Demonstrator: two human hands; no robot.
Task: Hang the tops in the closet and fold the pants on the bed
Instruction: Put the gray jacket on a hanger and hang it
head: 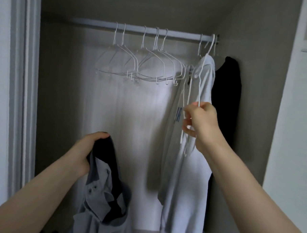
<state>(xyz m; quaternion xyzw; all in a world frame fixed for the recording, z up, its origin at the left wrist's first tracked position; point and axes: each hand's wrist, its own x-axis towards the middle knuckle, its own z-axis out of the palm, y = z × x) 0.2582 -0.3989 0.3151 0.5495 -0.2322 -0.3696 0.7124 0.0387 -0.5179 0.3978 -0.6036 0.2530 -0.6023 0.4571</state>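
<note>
White wire: a row of empty hangers point(139, 63) hangs along the closet rod point(135, 29), bunched left and middle.
Right end of rod: a white hoodie point(186, 161) hangs there, a black top point(225, 95) just behind it against the side wall.
In the way: the hoodie drapes right behind the raised hand, its cords dangling by the fingers.
Right hand point(201, 122): up high, fingers curled round the lower end of a loose hanger point(202, 72).
Hanger's line: long axis near upright, hook at the top, close by the rod.
Left hand point(88, 148): low and left, gripping a grey and black polo shirt point(103, 193) by its upper edge.
Shirt: hangs straight down from the fist, collar and buttons facing the camera, well apart from the hanger.
</note>
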